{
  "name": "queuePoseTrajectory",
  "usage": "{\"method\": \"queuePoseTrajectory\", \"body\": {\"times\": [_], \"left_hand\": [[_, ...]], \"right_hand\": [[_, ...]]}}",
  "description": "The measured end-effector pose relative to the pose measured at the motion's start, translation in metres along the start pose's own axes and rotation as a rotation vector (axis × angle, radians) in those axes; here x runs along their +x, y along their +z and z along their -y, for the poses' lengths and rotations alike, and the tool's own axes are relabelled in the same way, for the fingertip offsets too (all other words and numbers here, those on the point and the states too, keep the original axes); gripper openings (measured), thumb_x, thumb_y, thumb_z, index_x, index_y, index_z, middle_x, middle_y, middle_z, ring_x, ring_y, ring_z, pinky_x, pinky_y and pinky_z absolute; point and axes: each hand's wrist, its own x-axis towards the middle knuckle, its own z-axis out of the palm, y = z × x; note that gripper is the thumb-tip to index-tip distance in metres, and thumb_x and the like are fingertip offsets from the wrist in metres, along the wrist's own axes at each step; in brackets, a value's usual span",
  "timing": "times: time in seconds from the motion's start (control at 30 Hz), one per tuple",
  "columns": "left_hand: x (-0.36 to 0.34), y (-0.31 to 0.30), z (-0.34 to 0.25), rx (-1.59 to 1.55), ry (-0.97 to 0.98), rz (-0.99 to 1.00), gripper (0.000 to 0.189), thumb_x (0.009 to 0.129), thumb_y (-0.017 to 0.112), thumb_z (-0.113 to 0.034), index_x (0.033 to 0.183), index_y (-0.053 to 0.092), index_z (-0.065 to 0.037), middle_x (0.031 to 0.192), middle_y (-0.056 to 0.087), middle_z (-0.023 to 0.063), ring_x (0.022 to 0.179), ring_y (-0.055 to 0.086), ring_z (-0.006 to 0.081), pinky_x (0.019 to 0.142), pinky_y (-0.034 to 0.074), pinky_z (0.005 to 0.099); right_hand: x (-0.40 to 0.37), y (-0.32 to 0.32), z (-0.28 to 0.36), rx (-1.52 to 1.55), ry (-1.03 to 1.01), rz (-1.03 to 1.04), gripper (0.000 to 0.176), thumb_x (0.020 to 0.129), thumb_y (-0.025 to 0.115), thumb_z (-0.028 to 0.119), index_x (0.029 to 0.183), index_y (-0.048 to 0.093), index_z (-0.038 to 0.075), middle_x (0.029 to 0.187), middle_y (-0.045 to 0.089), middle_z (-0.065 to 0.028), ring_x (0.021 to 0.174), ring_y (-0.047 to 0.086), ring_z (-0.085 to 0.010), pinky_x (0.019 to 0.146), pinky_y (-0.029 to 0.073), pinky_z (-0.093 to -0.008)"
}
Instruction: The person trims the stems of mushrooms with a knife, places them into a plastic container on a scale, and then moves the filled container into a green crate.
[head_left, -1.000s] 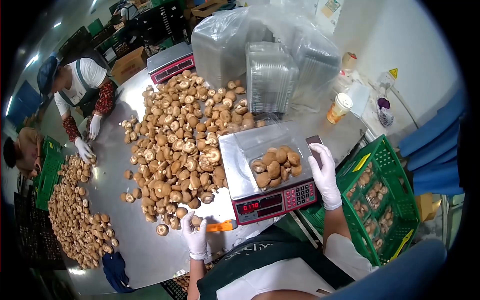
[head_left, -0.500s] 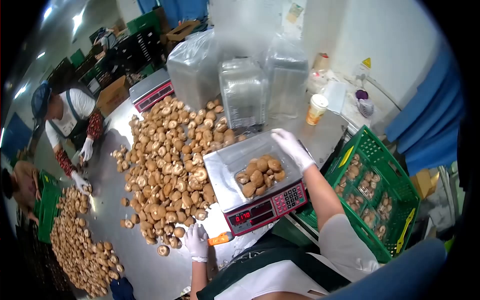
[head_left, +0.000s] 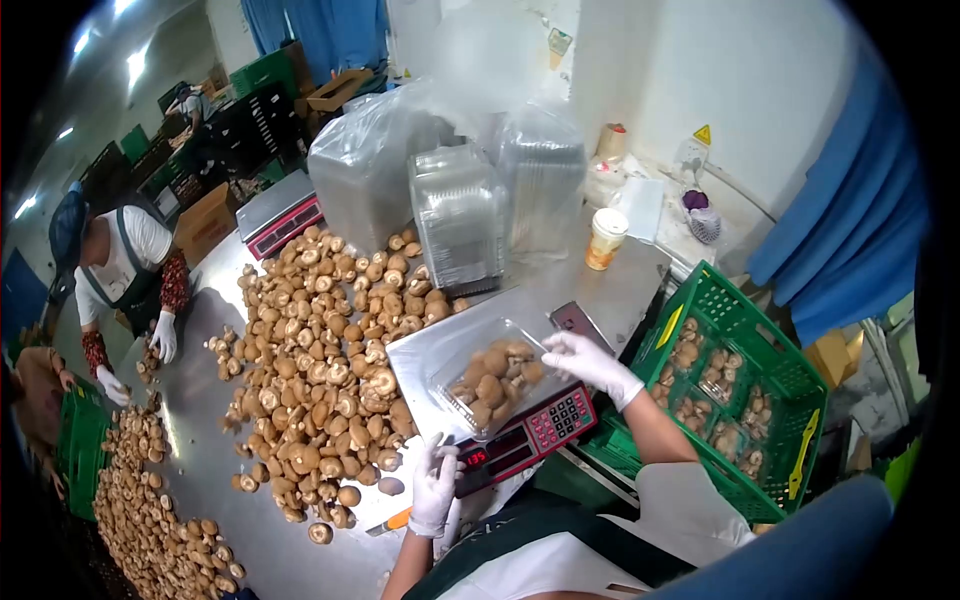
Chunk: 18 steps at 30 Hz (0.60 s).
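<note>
A clear plastic box of brown mushrooms rests, tilted in view, on the metal plate of a red scale with a lit display. My right hand, in a white glove, grips the box's right edge between thumb and fingers. My left hand, also gloved, is beside the box's near left corner, by the display, its fingers bent and a little apart, nothing visible in them. An orange-handled tool lies by my left wrist. Loose mushrooms form a large pile left of the scale.
Stacked clear boxes stand behind the scale, near a paper cup and a dark phone-like object. At right is a green crate of filled boxes. A co-worker handles mushrooms at far left; another scale sits at the back.
My left hand has risen from the table edge towards the box. My right hand has moved from the plate's far corner to the box's edge. The orange handle now appears left of my wrist.
</note>
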Motion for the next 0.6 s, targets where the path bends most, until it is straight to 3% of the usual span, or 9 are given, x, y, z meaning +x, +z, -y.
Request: {"method": "queuePoseTrajectory", "body": {"times": [0.07,0.2,0.27,0.33,0.4,0.47,0.57,0.6], "left_hand": [[0.017,0.008,0.006,0.011,-0.047,0.103,0.045,0.089,0.056,-0.013,0.128,0.036,0.0,0.094,0.055,0.0077,0.076,0.057,0.011,0.065,0.048,0.0224],[0.035,0.006,0.003,-0.065,-0.066,-0.066,0.02,0.086,0.055,-0.004,0.103,0.045,-0.004,0.082,0.062,0.0084,0.064,0.061,0.0154,0.056,0.052,0.0256],[0.034,-0.012,0.003,-0.157,-0.139,-0.025,0.016,0.084,0.057,-0.004,0.098,0.049,-0.004,0.088,0.063,0.0108,0.068,0.063,0.0175,0.058,0.054,0.0285],[0.028,-0.017,0.001,-0.154,-0.123,-0.076,0.014,0.081,0.057,-0.001,0.094,0.052,-0.004,0.087,0.063,0.0112,0.068,0.063,0.0161,0.058,0.053,0.0272],[0.02,-0.023,0.0,-0.084,0.01,-0.047,0.015,0.078,0.056,0.004,0.09,0.053,-0.004,0.081,0.063,0.0097,0.063,0.06,0.013,0.056,0.051,0.0241],[0.013,-0.029,0.004,-0.108,0.044,-0.054,0.015,0.074,0.053,0.007,0.084,0.05,-0.003,0.067,0.058,0.0066,0.055,0.053,0.0106,0.051,0.045,0.0224],[0.004,-0.038,0.011,-0.123,0.097,-0.157,0.014,0.074,0.052,0.007,0.083,0.048,-0.003,0.067,0.058,0.0086,0.055,0.054,0.012,0.051,0.046,0.0236],[-0.002,-0.045,0.011,-0.098,0.062,-0.083,0.023,0.075,0.056,0.006,0.095,0.048,-0.003,0.073,0.059,0.0087,0.063,0.057,0.013,0.058,0.049,0.0253]], "right_hand": [[-0.005,0.007,-0.023,0.226,0.032,0.062,0.035,0.085,0.063,0.022,0.11,0.051,0.001,0.086,0.058,-0.0067,0.07,0.058,-0.0134,0.06,0.05,-0.025],[-0.028,0.035,-0.044,0.544,0.024,0.119,0.022,0.087,0.057,0.009,0.105,0.048,0.0,0.081,0.059,-0.0097,0.075,0.062,-0.0194,0.066,0.054,-0.0316],[-0.039,0.043,-0.045,0.631,0.082,0.174,0.02,0.086,0.057,0.006,0.103,0.048,0.0,0.083,0.059,-0.0103,0.077,0.062,-0.0202,0.068,0.054,-0.0318],[-0.049,0.055,-0.045,0.583,0.052,0.147,0.016,0.084,0.056,0.001,0.099,0.048,0.001,0.082,0.059,-0.0096,0.076,0.062,-0.0194,0.067,0.053,-0.0307],[-0.054,0.064,-0.049,0.475,-0.123,0.147,0.014,0.083,0.056,-0.001,0.095,0.048,0.002,0.081,0.059,-0.0087,0.075,0.062,-0.0184,0.066,0.053,-0.0302],[-0.058,0.071,-0.048,0.456,-0.104,0.144,0.015,0.081,0.056,-0.003,0.09,0.046,0.002,0.078,0.057,-0.0078,0.071,0.061,-0.0162,0.064,0.053,-0.0287],[-0.063,0.083,-0.047,0.475,-0.13,0.217,0.02,0.079,0.057,-0.003,0.093,0.044,0.003,0.076,0.056,-0.0064,0.069,0.061,-0.0147,0.063,0.051,-0.0263],[-0.066,0.086,-0.041,0.46,-0.172,0.207,0.02,0.079,0.056,-0.004,0.094,0.044,0.003,0.075,0.055,-0.0056,0.07,0.059,-0.0127,0.065,0.05,-0.0252]]}}
